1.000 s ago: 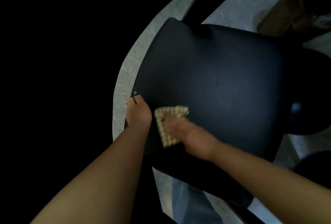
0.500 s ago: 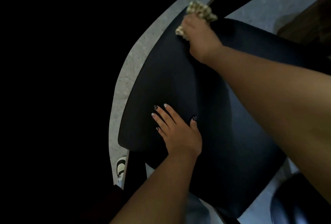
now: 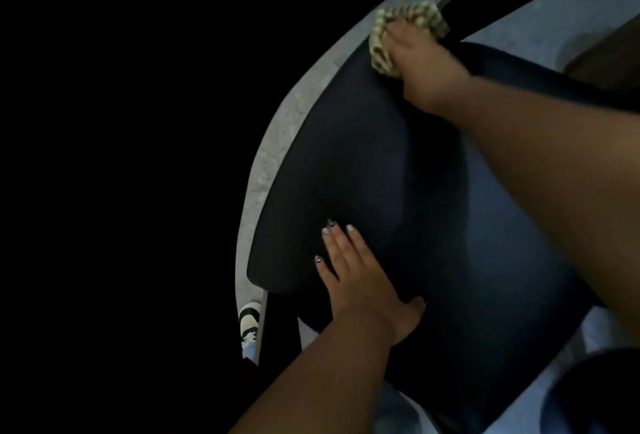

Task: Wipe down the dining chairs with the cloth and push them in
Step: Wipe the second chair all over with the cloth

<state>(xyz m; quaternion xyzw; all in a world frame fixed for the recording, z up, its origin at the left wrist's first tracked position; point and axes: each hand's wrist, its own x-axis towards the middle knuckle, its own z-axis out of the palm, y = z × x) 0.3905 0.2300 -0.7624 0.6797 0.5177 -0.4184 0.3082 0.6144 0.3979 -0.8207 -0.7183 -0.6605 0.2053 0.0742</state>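
- Head view: I see the dark chair filling the middle, its seat smooth and, I judge, firm and slick.
- My right hand presses the checked cloth, bunched and soft, at the seat's far left corner.
- My left hand lies flat, fingers straight, near the seat's near left edge, steadying it.
- For pushing in, I'd take the seat edge; it looks fairly light.
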